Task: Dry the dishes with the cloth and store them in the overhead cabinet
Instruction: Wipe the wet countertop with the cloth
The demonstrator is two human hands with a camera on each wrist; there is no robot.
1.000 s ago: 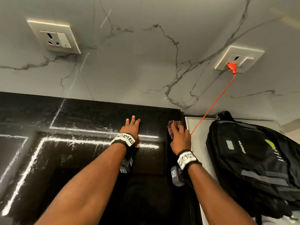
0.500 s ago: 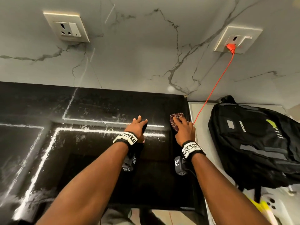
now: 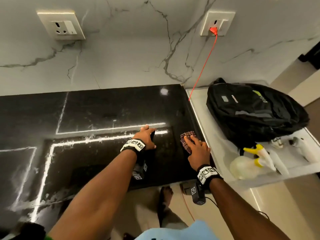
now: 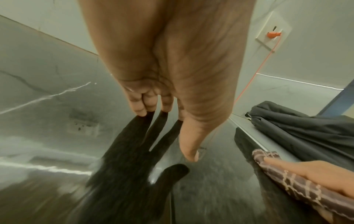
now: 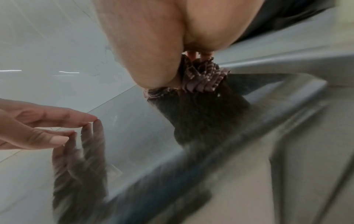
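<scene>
A brown checked cloth (image 3: pixel 186 135) lies bunched on the glossy black countertop (image 3: pixel 103 110), close to its right edge. My right hand (image 3: pixel 197 148) presses down on the cloth (image 5: pixel 203 80) with fairly straight fingers; one finger lies along the cloth (image 4: pixel 287 178). My left hand (image 3: pixel 147 135) is a little to the left and holds nothing. Its fingertips (image 4: pixel 141 112) touch the bare counter and are mirrored in it, and the left hand (image 5: pixel 38 125) has loosely bent fingers. No dishes or cabinet are in view.
A black backpack (image 3: pixel 251 115) lies on a lower white surface (image 3: pixel 221 153) to the right, with a clear spray bottle (image 3: pixel 245 163) in front of it. An orange cable (image 3: pixel 204 66) runs from a wall socket (image 3: pixel 216 23) down behind the counter. Another socket (image 3: pixel 61 25) is at upper left.
Both hands have slid back along the counter toward its front edge, the right one dragging the cloth with it. The view has tilted down, now showing the floor and spray bottle.
</scene>
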